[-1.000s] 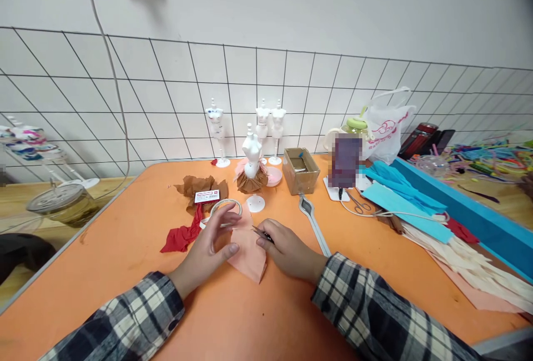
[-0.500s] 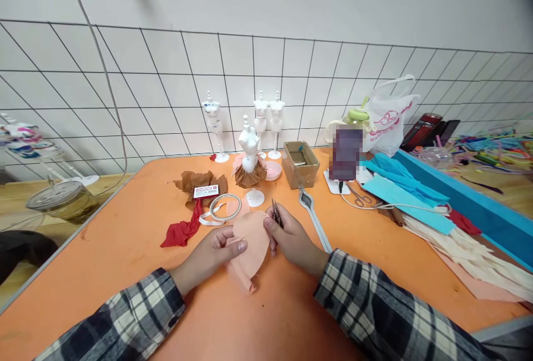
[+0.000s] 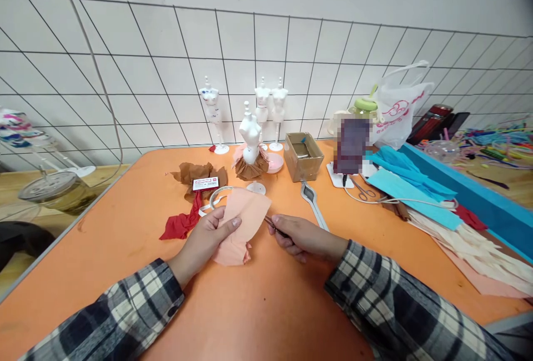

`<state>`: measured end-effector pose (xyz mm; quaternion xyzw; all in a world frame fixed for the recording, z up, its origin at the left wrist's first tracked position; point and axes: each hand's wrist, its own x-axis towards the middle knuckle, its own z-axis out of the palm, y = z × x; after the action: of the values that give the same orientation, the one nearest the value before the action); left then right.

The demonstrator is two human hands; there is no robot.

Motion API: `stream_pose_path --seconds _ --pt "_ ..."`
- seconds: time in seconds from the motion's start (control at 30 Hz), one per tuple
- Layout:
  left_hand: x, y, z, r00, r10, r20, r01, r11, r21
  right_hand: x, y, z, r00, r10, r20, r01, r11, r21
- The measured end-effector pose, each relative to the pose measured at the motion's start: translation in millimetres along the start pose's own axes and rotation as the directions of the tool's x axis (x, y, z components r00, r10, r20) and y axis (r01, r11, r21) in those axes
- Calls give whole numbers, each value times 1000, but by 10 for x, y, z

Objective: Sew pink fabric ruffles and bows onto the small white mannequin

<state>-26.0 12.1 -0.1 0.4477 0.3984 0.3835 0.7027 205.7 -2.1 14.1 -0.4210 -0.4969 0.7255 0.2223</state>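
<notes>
A peach-pink sheet of crepe paper with a rounded outline and a crumpled lower edge is pinched between thumb and fingers of my left hand. My right hand is closed around small dark scissors, whose tips point left at the sheet's right edge. Whether the blades touch the paper I cannot tell. Just beyond the sheet, a white mini dress form wears a gathered brown skirt. The sheet partly covers a tape roll.
Red crepe paper, crumpled brown paper and a small labelled box lie left. Behind stand more dress forms and a cardboard box. At right are a phone, scissors and blue paper.
My right hand has turned and drawn slightly right and down, so the scissors now point left instead of up. The sheet has tilted and covers more of the tape roll. The view has shifted slightly.
</notes>
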Motion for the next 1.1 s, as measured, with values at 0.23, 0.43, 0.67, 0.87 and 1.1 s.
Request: stream_pose_path --seconds 0.23,0.43,0.67,0.87,1.1 --pt "-2 44 51 996 40 -78 -38 999 25 88 109 -16 987 -160 26 162 970 -180" --pt "-2 62 48 988 65 -137 -49 992 120 81 103 -56 989 -144 -22 130 939 -317" --pt "28 64 14 969 169 -180 -114 953 280 52 96 -86 990 -138 -2 123 893 -432" --pt "61 6 -64 963 228 -143 -159 910 384 43 52 13 990 -128 -61 87 887 -453" --pt "59 -55 -114 968 237 -88 -174 878 447 91 82 47 965 -260 -45 209 859 -468"
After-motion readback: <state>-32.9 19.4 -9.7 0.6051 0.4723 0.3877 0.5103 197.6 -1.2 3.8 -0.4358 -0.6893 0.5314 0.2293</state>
